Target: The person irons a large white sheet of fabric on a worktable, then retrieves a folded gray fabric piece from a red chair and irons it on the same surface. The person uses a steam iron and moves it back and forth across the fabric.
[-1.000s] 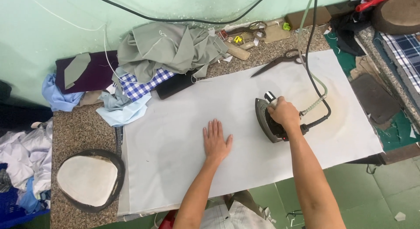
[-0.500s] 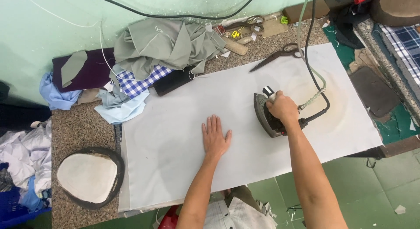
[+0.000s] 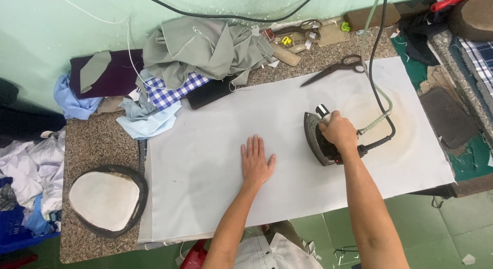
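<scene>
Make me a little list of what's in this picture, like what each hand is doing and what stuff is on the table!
Left hand: left hand lies flat, fingers spread, on the white cloth.
Right hand: right hand grips the handle of the dark iron, which sits on the cloth.
Cords: a black cord and a pale hose run from the iron's back end upward.
Near the iron: black scissors at the cloth's far edge.
Far side: a grey-green fabric heap and checked blue cloth.
Left end: a rounded padded form on the speckled counter.
</scene>
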